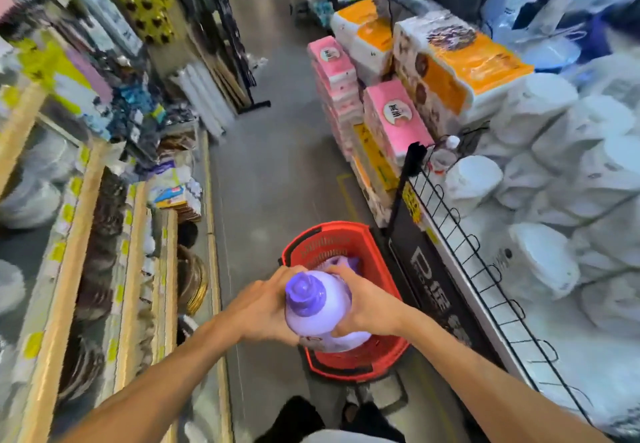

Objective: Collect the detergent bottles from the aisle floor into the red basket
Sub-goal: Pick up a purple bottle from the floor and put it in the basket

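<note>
Gripping a purple-capped detergent bottle [320,307] with curled fingers, left hand [263,307] and right hand [363,307] hold it above the red basket [360,356].

Pink tissue packs [394,120] stand beside white bagged goods [568,152].

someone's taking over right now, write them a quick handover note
Left hand: grips the bottle from its left side.
Right hand: grips the same bottle from its right side.
The bottle is upright, cap up, held over the red basket, which stands on the floor by the right-hand shelf.
Done: a purple item, probably another bottle, already lies in the basket.
Left: lower this bottle in. No other bottles show on the floor in this view, so look around.
</note>
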A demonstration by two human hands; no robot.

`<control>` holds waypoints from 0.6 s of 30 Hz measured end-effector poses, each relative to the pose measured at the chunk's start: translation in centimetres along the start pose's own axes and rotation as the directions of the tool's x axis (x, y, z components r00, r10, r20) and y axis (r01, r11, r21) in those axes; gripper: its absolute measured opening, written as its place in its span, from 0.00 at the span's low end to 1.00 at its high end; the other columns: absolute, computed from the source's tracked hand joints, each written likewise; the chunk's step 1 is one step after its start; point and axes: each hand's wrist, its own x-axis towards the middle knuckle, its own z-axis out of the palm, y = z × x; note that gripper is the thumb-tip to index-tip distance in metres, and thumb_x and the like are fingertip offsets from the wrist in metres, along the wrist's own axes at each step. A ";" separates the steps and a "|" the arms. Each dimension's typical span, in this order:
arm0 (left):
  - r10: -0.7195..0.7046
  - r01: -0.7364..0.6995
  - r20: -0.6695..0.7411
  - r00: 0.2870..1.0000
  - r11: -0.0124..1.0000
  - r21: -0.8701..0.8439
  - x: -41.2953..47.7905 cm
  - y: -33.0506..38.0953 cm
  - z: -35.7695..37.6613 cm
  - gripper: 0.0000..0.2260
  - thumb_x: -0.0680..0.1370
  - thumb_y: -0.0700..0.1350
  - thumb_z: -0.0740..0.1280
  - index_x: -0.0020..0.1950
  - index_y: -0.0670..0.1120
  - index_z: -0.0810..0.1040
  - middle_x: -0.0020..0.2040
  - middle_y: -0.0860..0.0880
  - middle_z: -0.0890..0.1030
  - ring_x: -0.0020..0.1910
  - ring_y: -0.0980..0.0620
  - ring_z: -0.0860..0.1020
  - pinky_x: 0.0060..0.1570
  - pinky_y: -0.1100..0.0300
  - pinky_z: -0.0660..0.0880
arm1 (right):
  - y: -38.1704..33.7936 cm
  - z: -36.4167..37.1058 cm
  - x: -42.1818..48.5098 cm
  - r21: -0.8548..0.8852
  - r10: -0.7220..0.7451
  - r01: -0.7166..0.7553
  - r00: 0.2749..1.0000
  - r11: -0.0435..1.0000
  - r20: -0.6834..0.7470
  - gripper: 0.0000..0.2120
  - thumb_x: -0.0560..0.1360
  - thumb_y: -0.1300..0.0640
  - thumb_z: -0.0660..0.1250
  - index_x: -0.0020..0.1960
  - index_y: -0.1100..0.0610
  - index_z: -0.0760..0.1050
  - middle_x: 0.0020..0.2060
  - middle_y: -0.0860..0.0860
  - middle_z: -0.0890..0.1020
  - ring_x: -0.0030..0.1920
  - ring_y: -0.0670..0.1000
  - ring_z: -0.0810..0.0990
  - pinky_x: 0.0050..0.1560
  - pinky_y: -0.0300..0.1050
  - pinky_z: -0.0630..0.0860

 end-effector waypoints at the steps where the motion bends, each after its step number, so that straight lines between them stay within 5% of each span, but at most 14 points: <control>1: 0.014 -0.014 0.021 1.000 1.000 0.013 1.5 -0.7 -0.6 0.45 0.55 0.67 0.69 0.71 0.60 0.62 0.61 0.62 0.71 0.55 0.49 0.78 0.51 0.54 0.75 | 0.7 -0.2 1.0 -0.003 0.026 -0.026 1.000 1.000 -0.006 0.45 0.61 0.48 0.82 0.72 0.37 0.61 0.67 0.41 0.76 0.66 0.48 0.77 0.67 0.52 0.75; 5: 0.115 -0.127 0.151 0.982 0.989 0.075 7.5 -2.7 -1.4 0.44 0.58 0.61 0.74 0.72 0.59 0.62 0.61 0.59 0.71 0.53 0.44 0.80 0.47 0.52 0.76 | 2.9 -0.2 3.2 0.042 0.096 -0.091 0.986 0.995 -0.135 0.47 0.59 0.45 0.80 0.73 0.39 0.60 0.65 0.45 0.77 0.63 0.52 0.77 0.66 0.52 0.74; 8: 0.193 -0.220 0.220 0.956 0.970 0.103 12.5 -5.7 -0.7 0.45 0.58 0.57 0.77 0.73 0.56 0.63 0.61 0.56 0.72 0.54 0.45 0.79 0.44 0.56 0.72 | 4.2 0.1 5.1 0.167 0.158 -0.126 0.968 0.978 -0.195 0.49 0.63 0.56 0.84 0.75 0.45 0.59 0.66 0.40 0.74 0.65 0.37 0.74 0.68 0.38 0.70; 10: 0.245 -0.283 0.283 0.927 0.954 0.098 16.0 -8.3 0.5 0.47 0.58 0.57 0.77 0.75 0.53 0.64 0.64 0.53 0.72 0.59 0.47 0.78 0.49 0.58 0.72 | 5.5 0.8 6.4 0.253 0.236 -0.174 0.942 0.952 -0.238 0.50 0.65 0.58 0.84 0.78 0.51 0.59 0.69 0.41 0.73 0.68 0.37 0.73 0.70 0.38 0.69; 15: 0.401 -0.479 0.500 0.768 0.877 0.032 24.5 -14.4 4.6 0.52 0.57 0.61 0.74 0.78 0.52 0.60 0.71 0.49 0.72 0.67 0.46 0.76 0.59 0.54 0.77 | 7.8 4.1 10.5 0.417 0.465 -0.318 0.825 0.851 -0.320 0.47 0.62 0.44 0.77 0.77 0.50 0.61 0.70 0.42 0.73 0.67 0.39 0.74 0.69 0.34 0.68; 18: 0.443 -0.560 0.599 0.667 0.829 0.011 28.9 -16.7 6.4 0.52 0.58 0.62 0.74 0.79 0.54 0.59 0.73 0.52 0.72 0.69 0.48 0.75 0.60 0.54 0.76 | 9.0 6.5 12.9 0.484 0.589 -0.393 0.720 0.782 -0.367 0.45 0.65 0.47 0.80 0.76 0.47 0.62 0.66 0.43 0.76 0.64 0.42 0.76 0.66 0.35 0.71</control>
